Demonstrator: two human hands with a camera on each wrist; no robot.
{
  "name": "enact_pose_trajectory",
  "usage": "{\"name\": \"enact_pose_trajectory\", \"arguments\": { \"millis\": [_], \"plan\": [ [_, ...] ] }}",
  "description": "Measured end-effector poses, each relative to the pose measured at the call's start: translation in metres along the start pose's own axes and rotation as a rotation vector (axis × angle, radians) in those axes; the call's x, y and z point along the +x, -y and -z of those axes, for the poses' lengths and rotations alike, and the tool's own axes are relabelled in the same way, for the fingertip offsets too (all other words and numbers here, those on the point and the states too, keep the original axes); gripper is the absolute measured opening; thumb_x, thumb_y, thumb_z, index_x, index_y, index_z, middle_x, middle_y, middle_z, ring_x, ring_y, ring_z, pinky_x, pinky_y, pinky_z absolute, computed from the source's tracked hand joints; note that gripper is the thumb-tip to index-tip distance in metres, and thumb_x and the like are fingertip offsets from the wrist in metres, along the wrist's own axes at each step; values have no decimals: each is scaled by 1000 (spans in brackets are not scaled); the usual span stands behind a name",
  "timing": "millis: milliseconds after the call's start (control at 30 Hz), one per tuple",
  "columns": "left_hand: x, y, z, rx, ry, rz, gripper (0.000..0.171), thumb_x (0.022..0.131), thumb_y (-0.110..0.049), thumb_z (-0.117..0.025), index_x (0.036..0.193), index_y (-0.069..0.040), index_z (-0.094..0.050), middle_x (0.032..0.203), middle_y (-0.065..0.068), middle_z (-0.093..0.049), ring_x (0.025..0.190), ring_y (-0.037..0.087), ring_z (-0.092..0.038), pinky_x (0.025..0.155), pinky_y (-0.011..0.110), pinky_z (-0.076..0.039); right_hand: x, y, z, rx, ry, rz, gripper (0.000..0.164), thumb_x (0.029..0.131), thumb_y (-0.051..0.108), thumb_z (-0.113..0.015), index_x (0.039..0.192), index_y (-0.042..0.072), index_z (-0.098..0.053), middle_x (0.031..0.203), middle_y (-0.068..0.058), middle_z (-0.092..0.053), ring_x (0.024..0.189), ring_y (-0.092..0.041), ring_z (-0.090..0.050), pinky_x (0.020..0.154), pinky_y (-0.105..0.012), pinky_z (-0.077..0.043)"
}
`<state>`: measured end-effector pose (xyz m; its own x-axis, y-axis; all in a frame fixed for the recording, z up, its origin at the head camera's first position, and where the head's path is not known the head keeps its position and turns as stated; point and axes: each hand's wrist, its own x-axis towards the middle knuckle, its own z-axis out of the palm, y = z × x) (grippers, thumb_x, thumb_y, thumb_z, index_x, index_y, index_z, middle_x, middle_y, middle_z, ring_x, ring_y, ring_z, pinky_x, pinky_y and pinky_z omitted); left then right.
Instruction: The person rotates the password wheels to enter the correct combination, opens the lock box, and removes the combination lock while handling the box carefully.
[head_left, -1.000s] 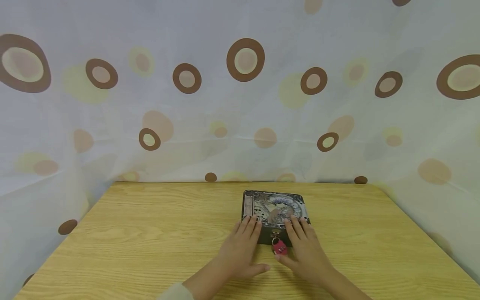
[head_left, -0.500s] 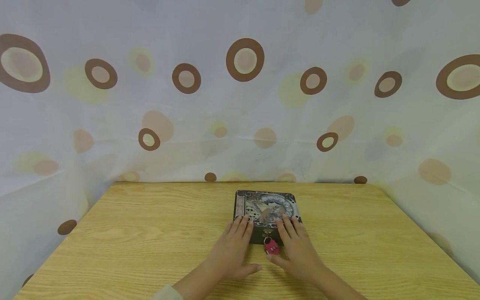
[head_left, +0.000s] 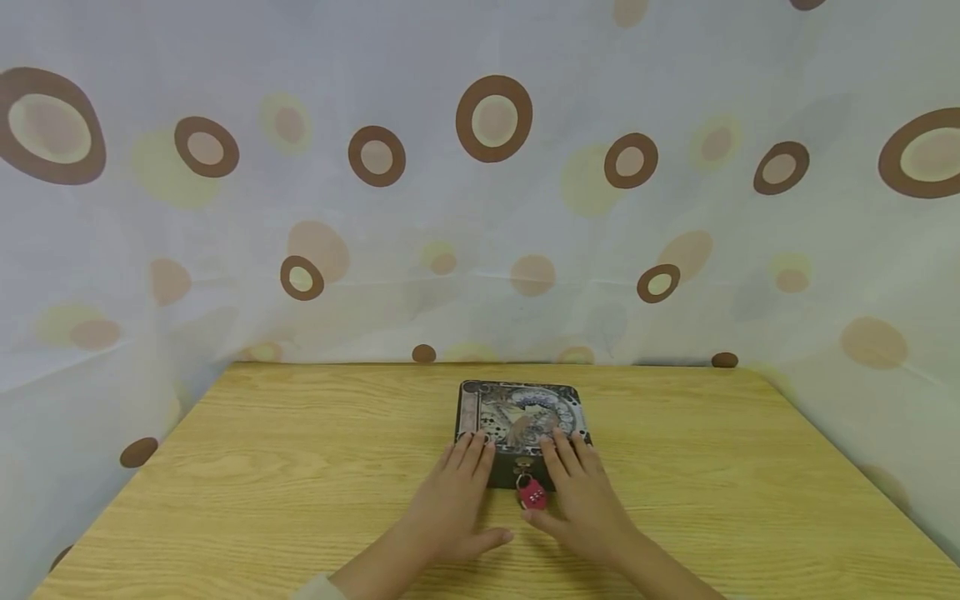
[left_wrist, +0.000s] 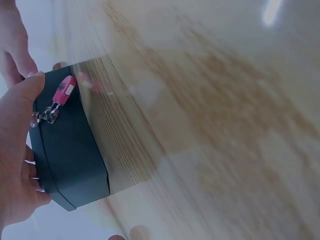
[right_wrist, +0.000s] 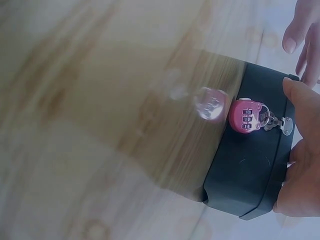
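A dark box (head_left: 501,410) with a printed lid lies on the table, its front side facing me. From the metal clasp (head_left: 522,464) at the front hangs a pink combination padlock (head_left: 533,493), whose number dials show in the right wrist view. My left hand (head_left: 450,504) rests its extended fingers on the lid's front left part, thumb held out to the side. On the front right part lie the extended fingers of my right hand (head_left: 588,504), the thumb close below the padlock. Both wrist views show the box's plain dark front (left_wrist: 70,155) with the lid down.
The wooden table (head_left: 300,467) has a glossy surface that mirrors the box and padlock in the wrist views. Behind it and along both sides hangs a pale curtain (head_left: 435,308) with brown and yellow circles.
The box has slid left across the table with its padlock, and both hands have moved along with it. The fingers keep the same places on the lid.
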<state>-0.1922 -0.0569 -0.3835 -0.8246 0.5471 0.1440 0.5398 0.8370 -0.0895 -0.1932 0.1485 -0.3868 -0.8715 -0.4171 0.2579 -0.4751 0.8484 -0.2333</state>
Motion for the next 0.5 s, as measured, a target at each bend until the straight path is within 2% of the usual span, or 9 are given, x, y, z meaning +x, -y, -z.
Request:
{"name": "enact_pose_trajectory", "arguments": {
  "millis": [333, 500],
  "plan": [
    [-5, 3, 1, 23, -8, 1, 93, 81, -70, -45, 143, -1, -31, 149, 17, -30, 139, 29, -27, 111, 41, -30, 1, 4, -2, -7, 8, 16, 87, 80, 47, -65, 141, -4, -31, 147, -28, -26, 135, -48, -20, 108, -61, -20],
    [-8, 4, 1, -6, -9, 4, 93, 82, -68, -47, 143, -1, -30, 150, 17, -28, 139, 30, -26, 111, 43, -29, 1, 6, -1, -9, 2, 22, 87, 79, 47, -66, 141, -4, -31, 147, -27, -27, 135, -48, -21, 107, -61, -21]
  ]
}}
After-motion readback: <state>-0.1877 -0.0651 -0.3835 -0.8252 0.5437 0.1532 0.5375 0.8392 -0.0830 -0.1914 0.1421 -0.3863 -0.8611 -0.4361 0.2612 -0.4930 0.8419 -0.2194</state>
